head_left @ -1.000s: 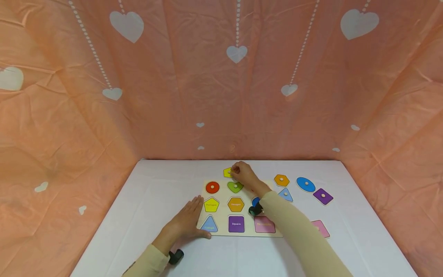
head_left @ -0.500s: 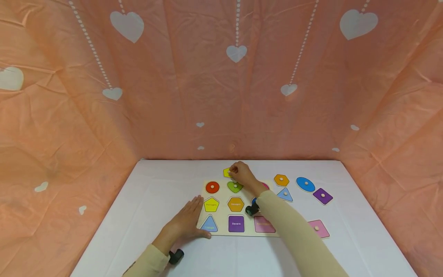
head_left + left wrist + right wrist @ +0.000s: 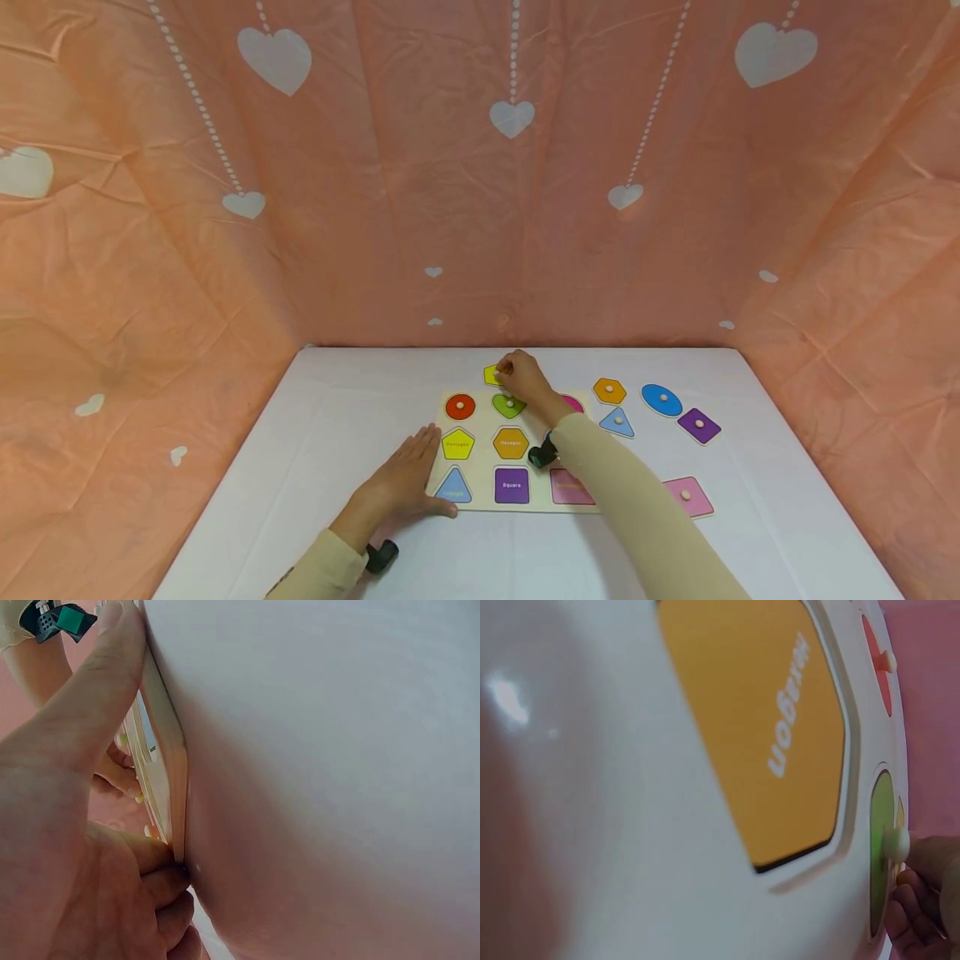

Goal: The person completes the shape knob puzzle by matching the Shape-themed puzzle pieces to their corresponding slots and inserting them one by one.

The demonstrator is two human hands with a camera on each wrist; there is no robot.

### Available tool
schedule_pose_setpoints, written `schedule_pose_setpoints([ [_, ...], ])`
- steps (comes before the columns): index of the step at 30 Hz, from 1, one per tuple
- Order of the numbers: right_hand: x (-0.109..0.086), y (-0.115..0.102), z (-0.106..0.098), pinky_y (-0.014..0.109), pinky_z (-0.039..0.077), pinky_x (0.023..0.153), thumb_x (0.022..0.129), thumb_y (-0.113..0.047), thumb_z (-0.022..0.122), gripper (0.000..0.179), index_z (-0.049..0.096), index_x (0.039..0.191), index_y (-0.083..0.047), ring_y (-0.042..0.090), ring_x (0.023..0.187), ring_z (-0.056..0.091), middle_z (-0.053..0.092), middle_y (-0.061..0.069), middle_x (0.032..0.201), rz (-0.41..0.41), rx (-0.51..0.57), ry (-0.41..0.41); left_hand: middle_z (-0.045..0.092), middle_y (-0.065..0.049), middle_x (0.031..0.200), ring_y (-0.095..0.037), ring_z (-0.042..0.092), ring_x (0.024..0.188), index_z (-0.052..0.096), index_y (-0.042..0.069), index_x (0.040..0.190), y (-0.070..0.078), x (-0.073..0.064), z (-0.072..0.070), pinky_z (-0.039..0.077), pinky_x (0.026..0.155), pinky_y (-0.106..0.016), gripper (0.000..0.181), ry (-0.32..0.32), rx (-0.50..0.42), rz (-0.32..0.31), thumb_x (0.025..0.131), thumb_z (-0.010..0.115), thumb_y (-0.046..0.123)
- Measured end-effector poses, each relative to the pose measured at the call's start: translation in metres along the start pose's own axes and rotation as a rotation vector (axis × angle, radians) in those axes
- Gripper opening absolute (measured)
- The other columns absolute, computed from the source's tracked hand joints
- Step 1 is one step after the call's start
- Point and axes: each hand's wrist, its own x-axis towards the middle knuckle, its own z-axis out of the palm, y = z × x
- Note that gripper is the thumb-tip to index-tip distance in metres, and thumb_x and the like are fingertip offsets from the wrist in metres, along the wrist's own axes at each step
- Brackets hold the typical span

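My right hand [image 3: 527, 377] is at the far edge of the wooden shape puzzle board [image 3: 480, 506], its thumb and fingers pinching the knob of a yellow pentagon piece [image 3: 491, 375] lying on the table. In the right wrist view those fingers [image 3: 907, 911] show behind the seated green heart piece [image 3: 880, 862], and the yellow piece is mostly hidden. My left hand [image 3: 401, 477] rests at the board's near left corner, fingers straight along the left side and thumb at the front edge. The left wrist view shows the thumb [image 3: 97, 690] against the board's rim [image 3: 174, 780].
A red circle piece [image 3: 461, 407] sits in the board. To the right lie loose knobbed pieces: an orange hexagon [image 3: 610, 391], light blue triangle [image 3: 617, 423], blue oval [image 3: 662, 400], purple square [image 3: 699, 426] and pink rectangle [image 3: 692, 497]. My right forearm covers part of the board.
My right wrist and forearm have shifted slightly left, uncovering more of the pink rectangle piece. The fingers stay at the yellow pentagon, which has hardly moved. My left hand is still.
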Motion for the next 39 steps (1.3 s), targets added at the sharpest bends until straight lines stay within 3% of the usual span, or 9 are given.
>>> schedule_pose_setpoints([
  [13,-0.003,0.002,-0.001,0.039,0.061,0.091,0.099,-0.005,0.076,0.010,0.073,0.105,0.003,0.025,0.093,0.062,0.065,0.012,0.099,-0.026,-0.011,0.023,0.020,-0.019,0.178,-0.034,0.017,0.165,0.022,-0.002,0.169,0.002,0.000,0.000,0.019,0.135,-0.051,0.134,-0.009,-0.008,-0.010,0.074,0.093,0.062],
  [20,-0.007,-0.001,-0.003,0.031,0.061,0.084,0.099,-0.003,0.076,0.008,0.072,0.102,0.003,0.023,0.089,0.062,0.064,0.011,0.097,-0.083,0.013,0.043,0.020,-0.019,0.178,-0.034,0.018,0.165,0.023,-0.002,0.169,0.001,-0.001,-0.002,0.019,0.134,-0.051,0.134,-0.004,-0.017,-0.011,0.073,0.094,0.060],
  [29,-0.010,-0.011,-0.007,0.035,0.061,0.090,0.101,-0.009,0.076,0.012,0.074,0.108,0.000,0.022,0.094,0.062,0.065,0.009,0.104,-0.058,0.048,0.013,0.021,-0.022,0.177,-0.035,0.020,0.165,0.023,-0.006,0.167,-0.001,0.000,-0.001,0.021,0.134,-0.050,0.134,-0.003,0.030,0.016,0.075,0.092,0.062],
  [39,-0.021,-0.019,-0.006,0.030,0.060,0.084,0.100,-0.008,0.077,0.008,0.076,0.104,-0.001,0.019,0.090,0.063,0.062,0.006,0.097,-0.141,0.066,-0.002,0.021,-0.022,0.177,-0.035,0.020,0.165,0.023,-0.006,0.167,-0.001,0.000,-0.001,0.021,0.134,-0.049,0.134,-0.012,0.029,0.011,0.075,0.092,0.062],
])
